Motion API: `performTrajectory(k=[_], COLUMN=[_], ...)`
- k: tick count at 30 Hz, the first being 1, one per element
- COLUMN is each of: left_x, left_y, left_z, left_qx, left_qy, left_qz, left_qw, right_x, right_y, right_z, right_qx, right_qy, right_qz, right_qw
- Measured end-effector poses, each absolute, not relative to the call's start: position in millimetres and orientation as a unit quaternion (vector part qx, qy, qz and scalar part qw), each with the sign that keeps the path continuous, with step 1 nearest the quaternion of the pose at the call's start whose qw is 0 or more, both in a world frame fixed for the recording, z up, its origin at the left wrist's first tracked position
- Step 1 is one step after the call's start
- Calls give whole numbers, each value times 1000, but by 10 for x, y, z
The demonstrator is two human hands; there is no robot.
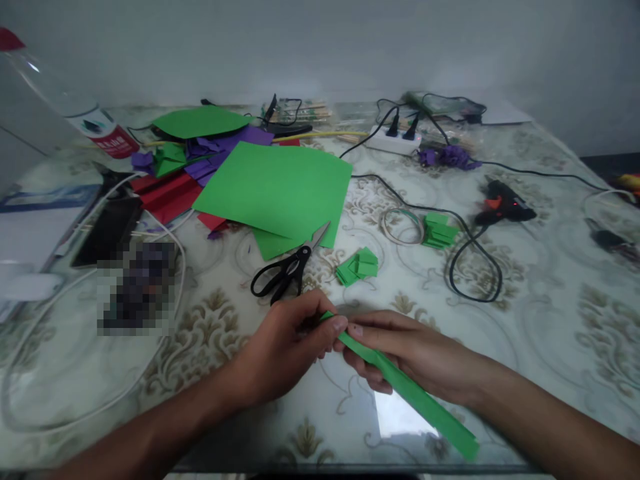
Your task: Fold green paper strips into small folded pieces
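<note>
Left hand [295, 343], right hand [407, 350] close together, both pinching green strip [413, 392] near far-left end! Rest slants past right hand toward near right, over table [550, 333]. Scissors [301, 256] just beyond left hand.

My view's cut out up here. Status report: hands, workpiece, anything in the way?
Left hand, right hand: both gripping long, narrow green paper strip. Free end clear of both. Black-handled metal scissors close beyond left hand; nothing seen blocking strip.
</note>
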State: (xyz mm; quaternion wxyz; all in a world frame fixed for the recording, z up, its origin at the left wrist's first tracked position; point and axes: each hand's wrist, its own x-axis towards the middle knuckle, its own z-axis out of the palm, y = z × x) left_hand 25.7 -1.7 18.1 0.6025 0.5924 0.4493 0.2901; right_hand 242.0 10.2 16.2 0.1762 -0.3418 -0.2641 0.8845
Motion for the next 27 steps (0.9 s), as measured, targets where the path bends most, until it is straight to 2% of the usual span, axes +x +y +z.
performTrajectory(k=[10,19,27], left_x=[263,250,266], left_y=[8,14,13], left_z=[242,256,281], left_qx=[567,581,598], left_qy=[414,424,427], left_qz=[292,277,250], left_qw=[649,637,631], right_x=[2434,2445,2438], right_y=[78,89,86], right_z=[170,207,233], right_qx=[-359,-355,-340], right_qy=[-263,-240,-347], right_qz=[884,899,868], right_qw=[142,90,103])
